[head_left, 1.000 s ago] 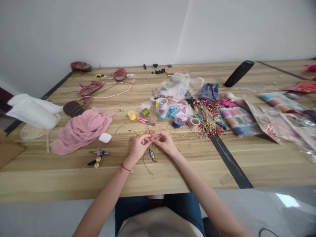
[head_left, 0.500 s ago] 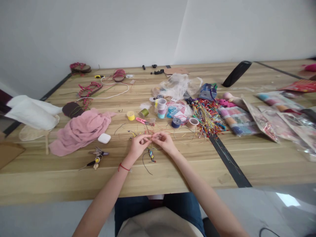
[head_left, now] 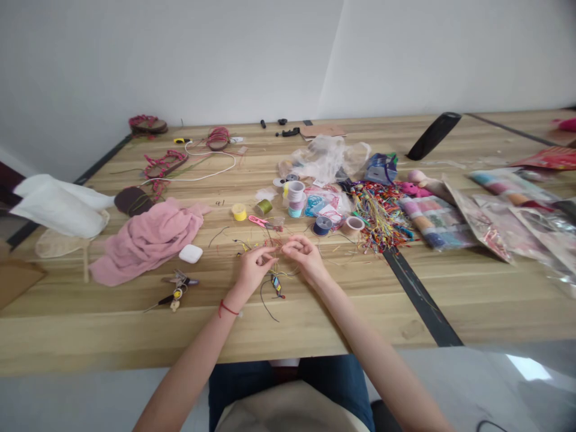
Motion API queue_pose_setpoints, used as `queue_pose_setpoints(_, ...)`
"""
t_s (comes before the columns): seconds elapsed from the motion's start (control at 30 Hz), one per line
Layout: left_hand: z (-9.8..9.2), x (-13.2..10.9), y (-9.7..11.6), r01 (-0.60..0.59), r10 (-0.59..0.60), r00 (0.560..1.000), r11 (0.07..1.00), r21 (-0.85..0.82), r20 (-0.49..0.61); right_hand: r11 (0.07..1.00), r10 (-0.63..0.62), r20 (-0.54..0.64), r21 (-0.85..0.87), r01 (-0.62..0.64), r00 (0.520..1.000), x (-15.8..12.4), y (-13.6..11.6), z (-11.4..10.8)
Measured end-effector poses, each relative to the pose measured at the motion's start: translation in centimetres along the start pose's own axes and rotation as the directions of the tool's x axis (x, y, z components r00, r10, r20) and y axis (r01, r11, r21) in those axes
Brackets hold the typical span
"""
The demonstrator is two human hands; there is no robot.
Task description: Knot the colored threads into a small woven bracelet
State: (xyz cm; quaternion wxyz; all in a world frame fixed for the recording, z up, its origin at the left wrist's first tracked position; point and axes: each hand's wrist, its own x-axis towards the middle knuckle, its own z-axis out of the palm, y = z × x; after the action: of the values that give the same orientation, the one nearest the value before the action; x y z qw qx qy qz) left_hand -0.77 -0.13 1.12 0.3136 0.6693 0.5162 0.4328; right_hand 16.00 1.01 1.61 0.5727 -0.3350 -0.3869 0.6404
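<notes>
My left hand [head_left: 254, 268], with a red thread around the wrist, and my right hand [head_left: 305, 255] hover over the middle of the wooden table [head_left: 360, 300]. Their fingertips are pinched and a small gap separates them. Fine reddish threads [head_left: 275, 243] run near the fingers, though what each hand pinches is too thin to see clearly. Below them lies a small beaded woven charm [head_left: 276, 285] on a dark cord. Pink-handled scissors [head_left: 260, 221] rest just beyond my left hand, among loose thread offcuts.
Thread spools [head_left: 296, 198] and a bundle of multicoloured threads [head_left: 380, 216] lie ahead. A pink cloth [head_left: 148, 243] and white case [head_left: 191, 254] are left; bead bags [head_left: 436, 222] are right. Braided-cord sandals [head_left: 164, 165] and a white cable [head_left: 211, 168] lie farther back.
My hands have drawn slightly apart, with the fingertips no longer meeting. My right hand has moved a little up and to the right.
</notes>
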Motion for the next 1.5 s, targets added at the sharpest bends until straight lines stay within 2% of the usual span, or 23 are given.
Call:
queue_pose_setpoints(0.3,0.0,-0.1,0.5,-0.073,0.081,0.995,0.987,0.143,-0.050,0.998,0.008,0.183,-0.066,0.004,0.983,-0.1,0.7,0.2)
queue_pose_setpoints(0.6,-0.3,-0.2,0.9,-0.104,0.128,0.989,0.957,0.271,-0.074,0.954,-0.079,0.184,-0.270,0.128,0.980,-0.1,1.6,0.4)
queue_pose_setpoints(0.7,-0.2,-0.4,0.8,-0.095,0.130,0.987,0.945,0.314,-0.091,0.893,-0.104,0.213,-0.411,0.185,0.972,-0.3,1.8,0.3)
queue_pose_setpoints(0.83,-0.1,-0.5,0.5,-0.086,0.132,0.986,0.922,0.377,-0.097,0.754,-0.136,0.320,-0.580,0.308,0.937,-0.7,1.6,0.4)
queue_pose_setpoints(0.93,-0.1,-0.6,0.3,-0.075,0.128,0.987,0.904,0.421,-0.098,0.675,-0.135,0.385,-0.639,0.369,0.913,-0.8,1.4,0.5)
queue_pose_setpoints(1.1,0.1,-0.6,0.2,-0.101,0.151,0.985,0.897,0.431,-0.083,0.602,-0.170,0.396,-0.683,0.413,0.902,-0.9,1.2,0.5)
queue_pose_setpoints(1.3,0.1,-0.5,0.3,-0.116,0.170,0.981,0.900,0.420,-0.095,0.631,-0.197,0.421,-0.637,0.443,0.885,-0.9,0.9,0.6)
queue_pose_setpoints(1.43,0.0,-0.5,0.3,-0.131,0.172,0.983,0.905,0.406,-0.066,0.687,-0.254,0.360,-0.587,0.429,0.898,-1.0,0.6,0.8)
queue_pose_setpoints(1.5,0.1,-0.5,0.3,-0.120,0.165,0.983,0.906,0.405,-0.078,0.711,-0.240,0.314,-0.587,0.387,0.918,-1.0,0.5,0.8)
